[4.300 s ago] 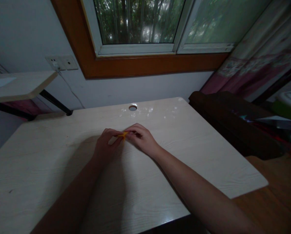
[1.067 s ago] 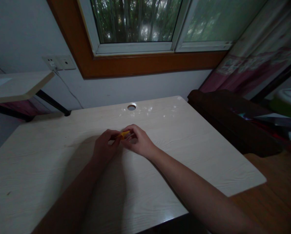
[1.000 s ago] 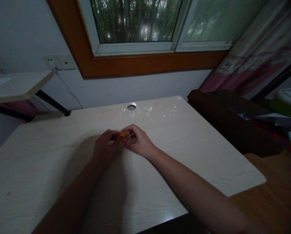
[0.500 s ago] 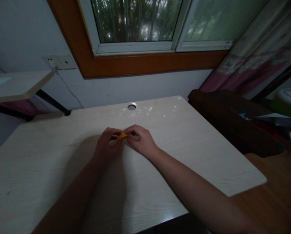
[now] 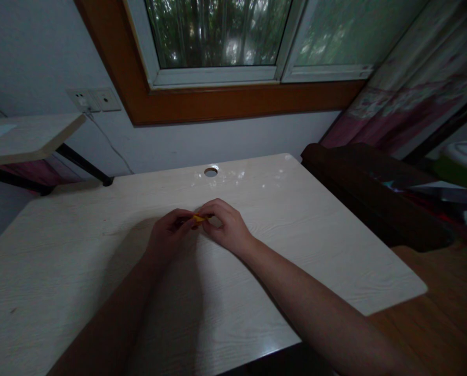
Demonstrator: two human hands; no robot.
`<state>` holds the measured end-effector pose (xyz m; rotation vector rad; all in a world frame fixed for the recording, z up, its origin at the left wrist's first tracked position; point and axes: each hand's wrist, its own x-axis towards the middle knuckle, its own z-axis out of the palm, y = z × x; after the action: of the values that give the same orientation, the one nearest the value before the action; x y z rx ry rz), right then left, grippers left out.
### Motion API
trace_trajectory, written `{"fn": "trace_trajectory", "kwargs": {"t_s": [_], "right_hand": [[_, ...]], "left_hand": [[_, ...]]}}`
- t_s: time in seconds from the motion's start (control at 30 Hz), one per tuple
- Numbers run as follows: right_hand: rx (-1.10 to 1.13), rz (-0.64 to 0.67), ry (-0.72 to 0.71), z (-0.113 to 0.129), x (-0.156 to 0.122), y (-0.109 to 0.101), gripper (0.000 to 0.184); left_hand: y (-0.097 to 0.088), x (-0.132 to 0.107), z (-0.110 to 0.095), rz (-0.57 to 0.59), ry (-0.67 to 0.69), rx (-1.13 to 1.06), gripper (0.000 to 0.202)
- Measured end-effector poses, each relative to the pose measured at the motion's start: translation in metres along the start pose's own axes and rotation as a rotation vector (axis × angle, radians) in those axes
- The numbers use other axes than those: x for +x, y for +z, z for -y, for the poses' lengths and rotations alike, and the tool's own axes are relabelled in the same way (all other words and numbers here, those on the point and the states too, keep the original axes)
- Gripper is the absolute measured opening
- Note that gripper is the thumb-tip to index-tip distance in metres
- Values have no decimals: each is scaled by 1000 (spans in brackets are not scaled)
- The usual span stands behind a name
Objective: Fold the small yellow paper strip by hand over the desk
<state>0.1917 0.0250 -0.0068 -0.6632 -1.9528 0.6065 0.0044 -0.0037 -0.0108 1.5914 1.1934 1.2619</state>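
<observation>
Bare left hand (image 5: 166, 231): thumb and fingers pinched on the left side of a small yellow-orange piece (image 5: 198, 219) of unclear material.
Bare right hand (image 5: 229, 224): thumb and forefinger bent into a loop, tips clamped on the piece's right side, just beside the left fingertips.
Piece: between the two hands, over the middle of a pale wood-grain table (image 5: 296, 224); whether it touches the surface cannot be told.
Table: a round cable hole (image 5: 210, 172) lies beyond the hands, near the far edge.
White-framed sliding window (image 5: 218, 76): past the table, inside a broad brown wooden surround (image 5: 233, 104).
White wall sockets (image 5: 107, 100): left of the window, a thin pale cord (image 5: 108, 142) plugged in.
</observation>
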Motion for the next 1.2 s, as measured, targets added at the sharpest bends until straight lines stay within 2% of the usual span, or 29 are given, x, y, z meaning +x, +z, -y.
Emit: {"fn": "trace_trajectory", "kwargs": {"t_s": [0.17, 0.5, 0.77, 1.0, 1.2], "right_hand": [[21, -25, 0, 1, 0, 0, 25], [-8, -78, -75, 5, -1, 0, 23], [-40, -67, -77, 5, -1, -1, 22], [-63, -99, -86, 7, -1, -1, 17], [-47, -61, -67, 6, 0, -1, 13]], "left_hand": [[-1, 0, -3, -28, -2, -20, 20], [-1, 1, 6, -73, 30, -99, 19], [0, 0, 0, -35, 80, -114, 13], [1, -1, -1, -36, 72, -118, 15], [1, -1, 4, -29, 78, -124, 19]]}}
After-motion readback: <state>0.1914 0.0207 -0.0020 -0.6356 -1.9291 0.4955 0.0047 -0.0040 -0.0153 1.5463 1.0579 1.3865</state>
